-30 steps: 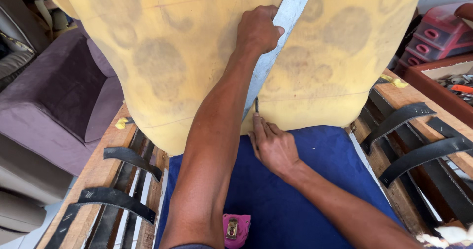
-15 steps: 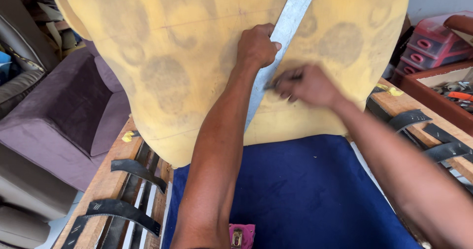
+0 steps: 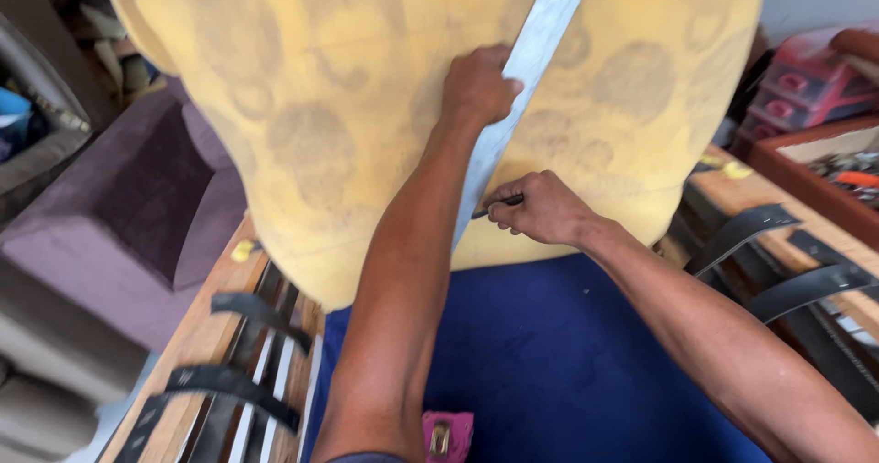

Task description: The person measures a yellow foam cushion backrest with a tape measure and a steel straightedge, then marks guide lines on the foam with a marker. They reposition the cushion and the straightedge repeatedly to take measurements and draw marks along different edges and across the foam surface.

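A large sheet of stained yellow foam [image 3: 320, 106] lies across the work surface, over a blue fabric [image 3: 549, 362]. A long metal straightedge [image 3: 531, 69] runs diagonally down the foam. My left hand [image 3: 478, 86] presses flat on the straightedge near its middle. My right hand [image 3: 542, 208] sits just right of the straightedge's lower end, gripping a dark pen [image 3: 499, 205] whose tip meets the foam at the ruler's edge.
A wooden frame with black webbing straps [image 3: 238, 371] shows at the left and right [image 3: 778, 243]. A purple upholstered seat [image 3: 128, 206] stands at the left. Red plastic boxes [image 3: 815, 78] and a tray of tools [image 3: 842, 165] sit at the right. A pink object [image 3: 444, 434] lies near me.
My right hand with the pen went up along the straightedge, then came back down to its lower part. My left hand stayed pressed on the straightedge. The view shifted slightly.
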`<move>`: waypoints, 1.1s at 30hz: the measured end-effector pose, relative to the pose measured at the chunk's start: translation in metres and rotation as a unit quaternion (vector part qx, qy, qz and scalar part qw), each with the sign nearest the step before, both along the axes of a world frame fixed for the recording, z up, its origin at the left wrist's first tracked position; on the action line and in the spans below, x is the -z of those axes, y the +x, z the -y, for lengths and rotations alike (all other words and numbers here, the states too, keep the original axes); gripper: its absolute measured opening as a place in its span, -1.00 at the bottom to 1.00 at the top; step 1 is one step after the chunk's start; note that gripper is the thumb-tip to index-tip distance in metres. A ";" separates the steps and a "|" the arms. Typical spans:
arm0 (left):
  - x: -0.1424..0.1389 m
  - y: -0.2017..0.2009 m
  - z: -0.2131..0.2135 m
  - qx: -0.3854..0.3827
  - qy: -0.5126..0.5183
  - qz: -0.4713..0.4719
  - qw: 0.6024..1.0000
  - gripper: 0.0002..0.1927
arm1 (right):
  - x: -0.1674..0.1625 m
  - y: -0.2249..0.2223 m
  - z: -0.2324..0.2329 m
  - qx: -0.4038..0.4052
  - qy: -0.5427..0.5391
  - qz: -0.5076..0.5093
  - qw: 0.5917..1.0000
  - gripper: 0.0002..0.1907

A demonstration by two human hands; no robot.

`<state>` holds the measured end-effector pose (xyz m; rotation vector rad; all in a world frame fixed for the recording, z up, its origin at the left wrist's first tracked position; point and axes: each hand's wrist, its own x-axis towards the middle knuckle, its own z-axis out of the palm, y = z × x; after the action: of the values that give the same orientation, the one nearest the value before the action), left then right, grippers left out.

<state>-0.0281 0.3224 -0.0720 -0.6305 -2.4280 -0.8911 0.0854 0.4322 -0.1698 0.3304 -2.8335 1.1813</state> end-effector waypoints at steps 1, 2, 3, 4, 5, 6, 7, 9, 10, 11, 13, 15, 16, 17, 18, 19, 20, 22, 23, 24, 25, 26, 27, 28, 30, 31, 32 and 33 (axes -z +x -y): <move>-0.001 0.000 0.000 0.010 -0.006 -0.001 1.000 -0.64 | -0.006 -0.003 -0.006 -0.009 -0.008 -0.011 1.000 -0.69; -0.002 0.000 0.001 0.015 -0.004 0.006 1.000 -0.63 | -0.013 -0.005 -0.013 -0.017 -0.017 -0.023 0.999 -0.69; -0.002 0.000 0.002 0.019 -0.002 0.014 1.000 -0.62 | -0.020 -0.009 -0.020 -0.027 -0.025 -0.033 0.999 -0.70; -0.002 -0.001 0.003 0.020 0.002 0.023 1.000 -0.61 | -0.032 -0.013 -0.030 -0.035 -0.045 -0.049 0.997 -0.71; -0.002 0.000 0.004 0.019 0.001 0.028 0.999 -0.61 | -0.047 -0.017 -0.041 -0.046 -0.067 -0.064 0.995 -0.73; -0.002 0.000 0.005 0.016 0.000 0.032 0.999 -0.60 | -0.062 -0.022 -0.050 -0.058 -0.088 -0.078 0.991 -0.74; -0.002 0.001 0.005 0.013 0.001 0.038 0.999 -0.60 | -0.080 -0.023 -0.061 -0.036 -0.090 -0.087 0.991 -0.77; -0.004 0.003 0.005 0.013 -0.001 0.043 0.999 -0.61 | -0.113 -0.019 -0.079 0.002 -0.097 -0.117 0.988 -0.82; -0.004 0.005 0.005 0.013 -0.002 0.046 0.999 -0.61 | -0.127 -0.015 -0.086 0.020 -0.102 -0.141 0.985 -0.84; -0.005 0.006 0.005 0.013 -0.002 0.054 0.998 -0.62 | -0.141 -0.011 -0.092 0.029 -0.109 -0.160 0.981 -0.85; -0.007 0.009 0.006 0.011 -0.005 0.070 0.997 -0.64 | -0.161 -0.001 -0.101 0.060 -0.109 -0.212 0.969 -0.85; -0.009 0.011 0.006 0.005 -0.005 0.071 0.997 -0.63 | -0.168 0.010 -0.105 0.079 -0.129 -0.277 0.949 -0.85; -0.009 0.011 0.006 0.003 -0.004 0.074 0.997 -0.63 | -0.168 0.016 -0.105 0.075 -0.155 -0.309 0.935 -0.85; -0.009 0.011 0.006 0.001 -0.003 0.066 0.998 -0.63 | -0.165 0.021 -0.104 0.071 -0.181 -0.341 0.920 -0.85; -0.008 0.011 0.005 0.000 -0.002 0.059 0.998 -0.63 | -0.158 0.030 -0.102 0.060 -0.206 -0.349 0.912 -0.86; -0.007 0.011 0.005 0.000 -0.001 0.052 0.999 -0.63 | -0.146 0.042 -0.100 0.050 -0.232 -0.356 0.904 -0.86; -0.007 0.012 0.005 0.008 0.001 0.046 0.999 -0.64 | -0.132 0.056 -0.097 0.040 -0.256 -0.362 0.896 -0.87; -0.002 0.015 0.009 0.018 0.008 0.035 0.999 -0.67 | -0.100 0.084 -0.087 0.090 -0.259 -0.380 0.884 -0.87; 0.004 0.016 0.013 0.050 0.056 0.046 0.996 -0.66 | -0.082 0.099 -0.082 0.094 -0.289 -0.368 0.879 -0.86; 0.008 0.021 0.018 0.084 0.101 0.054 0.990 -0.65 | -0.065 0.113 -0.079 0.100 -0.322 -0.359 0.870 -0.86; 0.011 0.026 0.023 0.117 0.140 0.060 0.981 -0.64 | -0.049 0.125 -0.077 0.123 -0.347 -0.341 0.865 -0.85; 0.014 0.032 0.031 0.178 0.201 0.079 0.960 -0.62 | -0.037 0.132 -0.077 0.144 -0.375 -0.323 0.857 -0.84; 0.015 0.039 0.039 0.238 0.256 0.096 0.932 -0.60 | -0.029 0.135 -0.078 0.153 -0.395 -0.310 0.851 -0.83; 0.016 0.046 0.044 0.233 0.288 0.125 0.921 -0.60 | -0.022 0.135 -0.080 0.163 -0.415 -0.296 0.845 -0.81; 0.018 0.058 0.055 0.187 0.325 0.170 0.911 -0.60 | -0.014 0.136 -0.088 0.176 -0.447 -0.277 0.832 -0.79; 0.020 0.062 0.058 0.150 0.331 0.185 0.913 -0.60 | -0.011 0.137 -0.093 0.182 -0.458 -0.275 0.825 -0.79; 0.020 0.064 0.058 0.153 0.349 0.192 0.904 -0.62 | -0.010 0.138 -0.099 0.188 -0.466 -0.275 0.820 -0.78; 0.022 0.065 0.058 0.154 0.372 0.199 0.894 -0.63 | -0.009 0.140 -0.104 0.189 -0.470 -0.280 0.815 -0.78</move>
<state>0.0372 0.2647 -0.0942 -0.5681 -2.0522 -2.1104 0.2254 0.5359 -0.1605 0.0208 -1.4683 1.7890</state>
